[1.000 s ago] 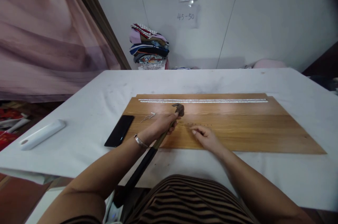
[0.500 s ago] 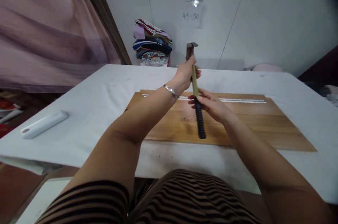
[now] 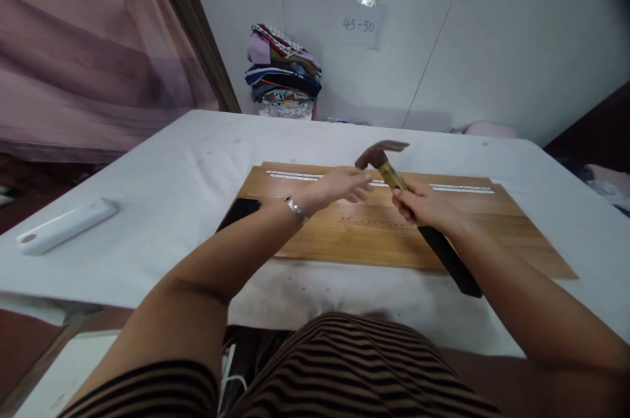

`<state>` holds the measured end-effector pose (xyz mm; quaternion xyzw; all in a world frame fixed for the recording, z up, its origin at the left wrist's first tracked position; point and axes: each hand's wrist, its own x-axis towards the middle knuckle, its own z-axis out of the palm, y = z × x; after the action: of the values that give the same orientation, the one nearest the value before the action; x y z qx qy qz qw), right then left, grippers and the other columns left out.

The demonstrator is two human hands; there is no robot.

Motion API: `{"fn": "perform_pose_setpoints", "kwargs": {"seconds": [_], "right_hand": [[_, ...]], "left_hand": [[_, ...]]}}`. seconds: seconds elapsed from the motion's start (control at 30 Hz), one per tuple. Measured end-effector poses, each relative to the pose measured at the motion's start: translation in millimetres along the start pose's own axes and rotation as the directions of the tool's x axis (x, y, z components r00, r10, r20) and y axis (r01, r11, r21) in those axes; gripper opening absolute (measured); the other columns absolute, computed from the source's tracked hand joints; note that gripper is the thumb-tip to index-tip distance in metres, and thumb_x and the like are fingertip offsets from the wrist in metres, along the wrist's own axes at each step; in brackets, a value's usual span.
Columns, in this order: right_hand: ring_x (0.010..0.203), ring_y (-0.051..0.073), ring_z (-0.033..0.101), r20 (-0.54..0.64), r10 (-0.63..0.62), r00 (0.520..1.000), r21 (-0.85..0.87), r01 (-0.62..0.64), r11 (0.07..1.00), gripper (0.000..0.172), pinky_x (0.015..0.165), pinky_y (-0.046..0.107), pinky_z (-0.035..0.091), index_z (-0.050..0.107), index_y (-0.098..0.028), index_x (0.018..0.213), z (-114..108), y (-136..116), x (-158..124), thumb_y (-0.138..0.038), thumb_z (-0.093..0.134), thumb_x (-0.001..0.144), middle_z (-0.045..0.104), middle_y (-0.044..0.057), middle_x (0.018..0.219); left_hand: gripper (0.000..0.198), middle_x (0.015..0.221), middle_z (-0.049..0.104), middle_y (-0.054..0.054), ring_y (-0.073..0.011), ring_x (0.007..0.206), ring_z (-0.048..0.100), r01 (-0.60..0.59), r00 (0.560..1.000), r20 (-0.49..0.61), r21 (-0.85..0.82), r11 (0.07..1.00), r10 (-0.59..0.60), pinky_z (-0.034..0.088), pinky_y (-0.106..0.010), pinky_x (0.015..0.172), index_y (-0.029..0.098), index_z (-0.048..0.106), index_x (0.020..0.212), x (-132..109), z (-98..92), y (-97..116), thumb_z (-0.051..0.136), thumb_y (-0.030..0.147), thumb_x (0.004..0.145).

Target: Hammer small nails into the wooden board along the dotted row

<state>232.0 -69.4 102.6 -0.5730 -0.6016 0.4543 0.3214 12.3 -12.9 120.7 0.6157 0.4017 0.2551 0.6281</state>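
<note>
A claw hammer (image 3: 445,260) is held in my right hand (image 3: 418,205), which wraps around its shaft below the rusty head. The head points up and left above the board; the black grip slants down to the right. Just left of the head, my left hand (image 3: 347,185) hovers with its fingers stretched out and holds nothing. Beneath both hands lies a brown wooden board (image 3: 315,241), with several small dark dots or nails in a row (image 3: 374,222) across its middle. Two white measuring strips (image 3: 460,189) run along the board's far side.
A black phone-like object (image 3: 239,211) shows at the board's left end, partly behind my left arm. On the white-covered table (image 3: 162,168) lies a white plastic handle-like object (image 3: 69,226). Folded clothes (image 3: 284,73) are stacked by the wall, under papers (image 3: 361,24) with handwriting.
My left hand has let go of the hammer and moved down and left. My right hand has shifted right, now gripping higher on the shaft, and the hammer has tilted from near upright.
</note>
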Motion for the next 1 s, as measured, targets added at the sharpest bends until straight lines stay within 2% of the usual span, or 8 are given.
{"fn": "perform_pose_setpoints", "kwargs": {"seconds": [0.03, 0.1, 0.17, 0.27, 0.33, 0.43, 0.57, 1.0], "right_hand": [[0.041, 0.007, 0.044, 0.017, 0.022, 1.0, -0.049, -0.021, 0.999, 0.015, 0.037, 0.018, 0.036, 0.049, -0.022, 0.082, 2, 7, -6, -0.034, 0.056, 0.088, 0.047, -0.008, 0.054], [0.042, 0.007, 0.046, 0.065, 0.026, 0.998, -0.087, -0.02, 0.996, 0.012, 0.038, 0.018, 0.037, 0.053, -0.022, 0.091, 7, 21, -17, -0.033, 0.056, 0.088, 0.05, -0.008, 0.059], [0.04, 0.007, 0.044, 0.069, 0.06, 0.996, -0.039, -0.058, 0.998, 0.023, 0.036, 0.018, 0.035, 0.054, -0.023, 0.109, 15, 34, -26, -0.033, 0.054, 0.089, 0.05, -0.008, 0.061], [0.04, 0.007, 0.042, 0.115, 0.086, 0.99, 0.015, -0.088, 0.996, 0.024, 0.036, 0.019, 0.032, 0.054, -0.022, 0.112, 27, 49, -34, -0.035, 0.052, 0.092, 0.049, -0.008, 0.06], [0.039, 0.007, 0.041, 0.138, 0.094, 0.986, 0.032, -0.099, 0.995, 0.019, 0.035, 0.019, 0.031, 0.055, -0.023, 0.105, 33, 54, -37, -0.036, 0.052, 0.092, 0.05, -0.007, 0.061], [0.041, 0.007, 0.042, 0.167, 0.118, 0.979, 0.005, -0.12, 0.993, 0.017, 0.035, 0.019, 0.031, 0.053, -0.024, 0.102, 37, 55, -38, -0.038, 0.051, 0.093, 0.052, -0.006, 0.064], [0.044, 0.008, 0.044, 0.19, 0.134, 0.973, -0.076, -0.121, 0.99, 0.017, 0.037, 0.019, 0.033, 0.048, -0.024, 0.091, 36, 52, -39, -0.04, 0.049, 0.093, 0.05, -0.006, 0.063], [0.048, 0.013, 0.049, 0.191, 0.001, 0.982, -0.218, 0.042, 0.975, 0.017, 0.045, 0.026, 0.038, 0.053, -0.024, 0.092, 37, 68, -43, -0.037, 0.043, 0.098, 0.056, -0.002, 0.064]], "left_hand": [[0.029, 0.102, 0.074, -0.014, -0.0188, 0.078, 0.068, 0.038, 0.999, -0.021, 0.051, 0.998, -0.037, 0.052, -0.031, 0.074, 0.014, 0.069, 0.095, -9, -10.5, -13, 0.064, 0.042, 0.089], [0.026, 0.095, 0.074, -0.012, -0.0163, 0.071, 0.066, 0.092, 0.987, -0.147, 0.144, 0.985, -0.071, 0.051, -0.028, 0.068, 0.014, 0.068, 0.088, -25, -30.4, -43, 0.062, 0.04, 0.088], [0.023, 0.09, 0.073, -0.009, -0.0154, 0.069, 0.063, 0.108, 0.956, -0.291, 0.207, 0.972, -0.044, 0.05, -0.027, 0.068, 0.015, 0.067, 0.083, -43, -45.4, -76, 0.059, 0.037, 0.088], [0.02, 0.081, 0.07, -0.005, -0.0175, 0.075, 0.062, 0.072, 0.888, -0.45, 0.347, 0.935, 0.098, 0.048, -0.027, 0.073, 0.019, 0.067, 0.077, -69, -52.8, -115, 0.059, 0.035, 0.085], [0.02, 0.081, 0.071, -0.004, -0.0201, 0.08, 0.063, 0.076, 0.87, -0.476, 0.389, 0.918, 0.13, 0.048, -0.029, 0.076, 0.02, 0.069, 0.079, -83, -48.2, -130, 0.057, 0.035, 0.085], [0.022, 0.091, 0.075, -0.003, -0.0226, 0.086, 0.066, 0.109, 0.865, -0.489, 0.401, 0.909, 0.112, 0.048, -0.03, 0.079, 0.023, 0.072, 0.092, -96, -36.9, -138, 0.058, 0.038, 0.085], [0.022, 0.093, 0.076, -0.005, -0.0245, 0.087, 0.067, 0.128, 0.857, -0.504, 0.41, 0.903, 0.107, 0.049, -0.03, 0.079, 0.024, 0.073, 0.093, -95, -31.9, -135, 0.059, 0.039, 0.085], [0.023, 0.096, 0.077, -0.004, -0.0231, 0.088, 0.069, 0.237, 0.852, -0.521, 0.481, 0.844, 0.058, 0.049, -0.029, 0.077, 0.025, 0.073, 0.098, -93, -28.3, -133, 0.056, 0.038, 0.09]]}}
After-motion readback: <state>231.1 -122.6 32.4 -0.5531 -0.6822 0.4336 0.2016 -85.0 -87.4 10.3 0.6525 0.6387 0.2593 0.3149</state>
